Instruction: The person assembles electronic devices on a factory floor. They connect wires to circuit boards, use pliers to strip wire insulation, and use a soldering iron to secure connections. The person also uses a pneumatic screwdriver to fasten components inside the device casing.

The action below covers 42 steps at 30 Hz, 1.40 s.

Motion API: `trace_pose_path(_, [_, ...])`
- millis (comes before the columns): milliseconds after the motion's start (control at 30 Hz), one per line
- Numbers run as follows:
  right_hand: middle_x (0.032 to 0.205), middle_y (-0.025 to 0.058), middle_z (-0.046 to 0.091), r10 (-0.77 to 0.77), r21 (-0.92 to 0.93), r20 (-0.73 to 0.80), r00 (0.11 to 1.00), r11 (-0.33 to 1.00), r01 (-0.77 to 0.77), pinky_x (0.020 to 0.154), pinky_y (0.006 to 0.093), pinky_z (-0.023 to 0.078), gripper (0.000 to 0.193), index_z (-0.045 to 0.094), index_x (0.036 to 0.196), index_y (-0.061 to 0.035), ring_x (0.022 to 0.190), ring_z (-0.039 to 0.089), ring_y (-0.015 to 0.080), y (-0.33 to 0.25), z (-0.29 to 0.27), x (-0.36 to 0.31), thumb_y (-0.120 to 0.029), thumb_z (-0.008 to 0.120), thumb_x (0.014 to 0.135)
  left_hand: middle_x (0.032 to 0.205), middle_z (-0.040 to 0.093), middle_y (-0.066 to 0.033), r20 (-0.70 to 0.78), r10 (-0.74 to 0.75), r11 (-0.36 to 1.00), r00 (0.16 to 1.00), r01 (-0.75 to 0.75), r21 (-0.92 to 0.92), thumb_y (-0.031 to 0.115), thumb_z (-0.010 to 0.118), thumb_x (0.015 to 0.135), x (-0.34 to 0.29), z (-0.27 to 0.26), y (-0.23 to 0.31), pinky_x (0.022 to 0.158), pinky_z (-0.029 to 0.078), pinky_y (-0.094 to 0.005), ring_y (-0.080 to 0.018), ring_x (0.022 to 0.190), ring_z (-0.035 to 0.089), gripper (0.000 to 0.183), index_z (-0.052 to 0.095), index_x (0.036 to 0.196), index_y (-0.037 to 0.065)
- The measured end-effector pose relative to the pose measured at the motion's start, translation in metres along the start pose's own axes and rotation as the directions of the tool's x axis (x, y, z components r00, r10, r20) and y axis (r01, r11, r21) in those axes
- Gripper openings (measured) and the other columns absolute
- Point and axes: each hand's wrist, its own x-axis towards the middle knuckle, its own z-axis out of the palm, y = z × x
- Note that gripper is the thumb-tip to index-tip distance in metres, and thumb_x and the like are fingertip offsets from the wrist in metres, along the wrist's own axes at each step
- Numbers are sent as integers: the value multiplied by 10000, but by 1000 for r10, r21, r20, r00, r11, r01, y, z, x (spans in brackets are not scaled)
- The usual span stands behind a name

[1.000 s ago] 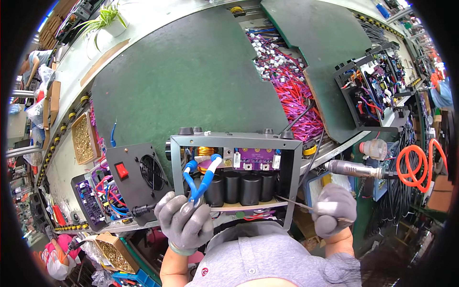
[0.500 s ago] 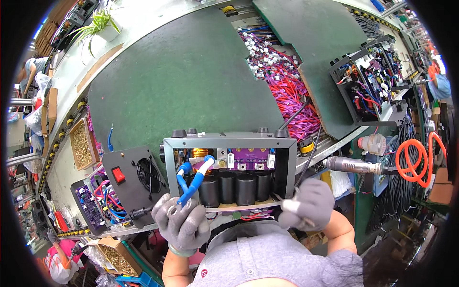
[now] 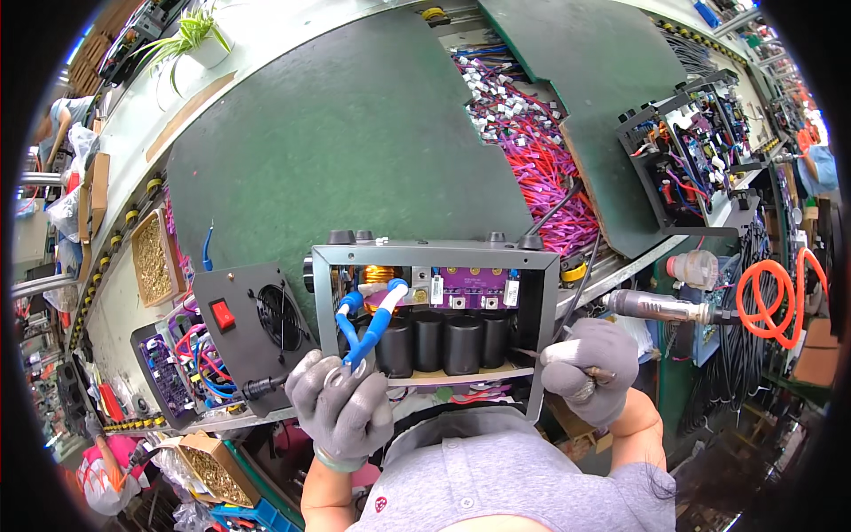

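Observation:
In front of me stands an open grey metal case (image 3: 436, 257) on its side. Inside are a copper coil (image 3: 381, 274), a purple circuit board (image 3: 474, 288) and several black capacitors (image 3: 462, 346). Two thick blue cables (image 3: 374, 332) come out of the case toward me. My left hand (image 3: 341, 408), in a grey glove, is closed round their ends, where metal ring terminals (image 3: 339, 374) show. My right hand (image 3: 592, 372), gloved too, is closed beside the case's right edge. A small brownish piece shows between its fingers; its kind is unclear.
To the left lies a dark panel (image 3: 244, 341) with a red switch and fan grille. An electric screwdriver (image 3: 660, 306) with an orange coiled hose (image 3: 769, 301) is at right. A bin of coloured wires (image 3: 541, 168), another open unit (image 3: 696, 151) and a screw box (image 3: 152, 262) surround the green mat (image 3: 337, 142).
My right hand has shifted slightly right and turned, showing the small brownish piece. The left hand keeps hold of the blue cables. The whole view has shifted slightly.

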Motion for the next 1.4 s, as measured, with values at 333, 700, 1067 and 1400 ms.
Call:
trace_pose_path(333, [601, 56, 553, -14, -46, 152, 988, 999, 22, 505, 341, 438, 226, 685, 844, -99, 519, 572, 251, -12, -10, 12, -262, 809, 749, 994, 591, -7, -16, -1, 1000, 1000, 1, -4, 85, 634, 715, -3, 2, -2, 908, 477, -474, -255, 978, 568, 183, 665, 850, 205])
trace_pose_path(700, [621, -1, 562, -61, -134, 190, 980, 987, 87, 508, 304, 416, 301, 723, 909, -115, 548, 585, 201, -16, -15, -4, -262, 841, 674, 898, 599, 9, -13, -22, 1000, 1000, 22, -15, 90, 649, 690, -2, 1, -2, 896, 485, -470, -250, 965, 566, 191, 669, 843, 202])
trace_pose_path(1067, [614, 10, 549, -150, -130, 94, 984, 978, 162, 482, 309, 401, 335, 723, 890, -110, 532, 567, 211, 9, -4, -1, -342, 821, 668, 856, 604, -7, 42, -52, 998, 998, 53, -16, 87, 602, 696, -9, 0, -1, 902, 471, -487, -253, 938, 564, 201, 655, 836, 220])
trace_pose_path(1400, [614, 23, 538, -97, -150, 39, 995, 983, 102, 512, 338, 422, 280, 724, 862, -116, 530, 552, 231, -2, -10, -9, -334, 808, 706, 937, 624, -5, 25, -37, 998, 999, 39, -51, 90, 646, 733, -11, 1, -3, 895, 469, -480, -252, 977, 554, 204, 668, 887, 222])
